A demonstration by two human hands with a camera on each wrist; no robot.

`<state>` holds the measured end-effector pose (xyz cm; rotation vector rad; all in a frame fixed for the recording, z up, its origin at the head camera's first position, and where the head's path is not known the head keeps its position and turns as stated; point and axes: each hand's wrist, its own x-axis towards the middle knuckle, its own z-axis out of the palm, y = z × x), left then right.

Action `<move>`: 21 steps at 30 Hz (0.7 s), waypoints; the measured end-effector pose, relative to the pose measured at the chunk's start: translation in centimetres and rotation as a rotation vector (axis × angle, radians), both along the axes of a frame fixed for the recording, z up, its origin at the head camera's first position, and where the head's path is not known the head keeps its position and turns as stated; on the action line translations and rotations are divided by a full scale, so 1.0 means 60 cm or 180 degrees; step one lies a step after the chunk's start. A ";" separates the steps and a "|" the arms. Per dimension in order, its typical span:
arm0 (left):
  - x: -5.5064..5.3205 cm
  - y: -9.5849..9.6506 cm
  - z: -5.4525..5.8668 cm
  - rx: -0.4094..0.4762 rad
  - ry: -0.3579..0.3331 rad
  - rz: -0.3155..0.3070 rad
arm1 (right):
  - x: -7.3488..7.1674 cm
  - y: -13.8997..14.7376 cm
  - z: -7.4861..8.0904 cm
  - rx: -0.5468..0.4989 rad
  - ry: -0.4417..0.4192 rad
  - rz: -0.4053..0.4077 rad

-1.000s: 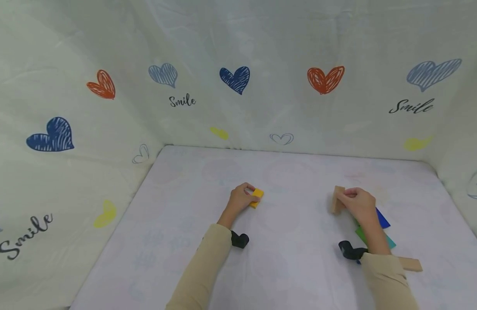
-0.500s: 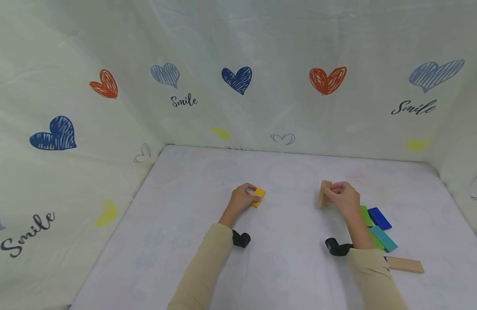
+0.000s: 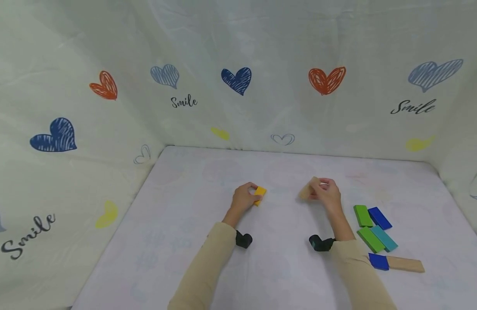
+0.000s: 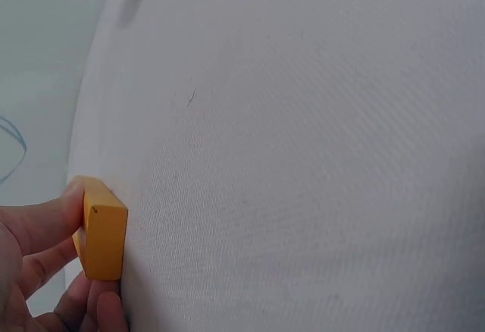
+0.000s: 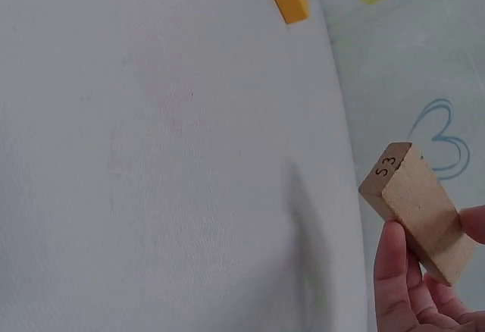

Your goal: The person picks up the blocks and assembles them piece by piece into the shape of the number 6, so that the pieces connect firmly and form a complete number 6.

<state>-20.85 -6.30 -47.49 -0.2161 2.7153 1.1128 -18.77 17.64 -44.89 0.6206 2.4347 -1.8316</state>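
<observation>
My left hand (image 3: 244, 198) pinches a yellow wooden block (image 3: 260, 194) at the middle of the table, thumb on one side and fingers on the other. In the left wrist view that yellow block (image 4: 104, 233) sits on or very close to the white cloth. To its right, my right hand (image 3: 328, 194) holds a plain wooden block (image 3: 309, 189) tilted above the table. The right wrist view shows "53" written on the end of this plain block (image 5: 424, 211), which is gripped between thumb and fingers.
Right of the right forearm lie two green blocks (image 3: 363, 215), a dark blue block (image 3: 380, 218) and a teal block (image 3: 384, 238). Nearer, a short blue block (image 3: 379, 261) touches a plain plank (image 3: 406, 264). A white curtain (image 3: 277, 107) with printed hearts stands behind the table.
My right hand has moved left with the plain block, which has gone from upright to tilted. The colored blocks on the right are now uncovered. The left hand has barely shifted.
</observation>
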 end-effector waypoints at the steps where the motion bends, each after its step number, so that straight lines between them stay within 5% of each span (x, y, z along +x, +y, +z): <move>1: 0.000 0.001 0.002 -0.0026 0.0019 -0.0009 | -0.003 -0.004 -0.002 -0.0071 0.0005 -0.0015; 12: -0.002 0.002 0.011 0.0000 0.0075 -0.0077 | -0.042 -0.050 -0.029 -0.0577 -0.0194 -0.0070; 21: -0.009 -0.008 -0.003 0.0156 0.0144 -0.0234 | -0.060 -0.090 -0.047 -0.0790 0.0027 -0.0295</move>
